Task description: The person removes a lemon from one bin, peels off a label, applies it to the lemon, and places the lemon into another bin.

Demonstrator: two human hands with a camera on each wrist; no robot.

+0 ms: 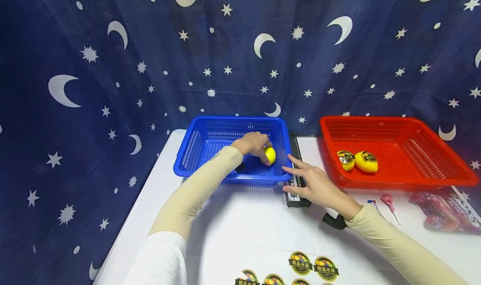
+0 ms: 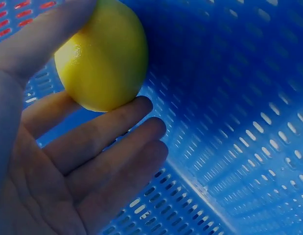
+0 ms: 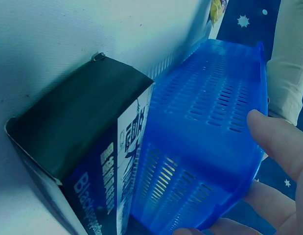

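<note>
A plain yellow lemon (image 1: 270, 155) is inside the blue plastic basket (image 1: 233, 177), near its right end wall. My left hand (image 1: 254, 144) reaches down into that basket and holds the lemon between thumb and forefinger. In the left wrist view the lemon (image 2: 109, 58) shows no sticker on its visible side, and the other fingers stretch out beneath it. Fingers spread, my right hand (image 1: 313, 184) is at the basket's right rim, with the fingertips right at the edge. Under this hand a black box (image 3: 73, 112) with white lettering stands beside the basket.
To the right, a red basket (image 1: 398, 180) contains two lemons (image 1: 366, 162) bearing black-and-gold stickers. Several round stickers (image 1: 300, 263) lie at the table's front. A pink lollipop (image 1: 387, 199) and a pink printed bag (image 1: 447, 210) lie before the red basket. A starry dark curtain (image 1: 233, 47) hangs behind.
</note>
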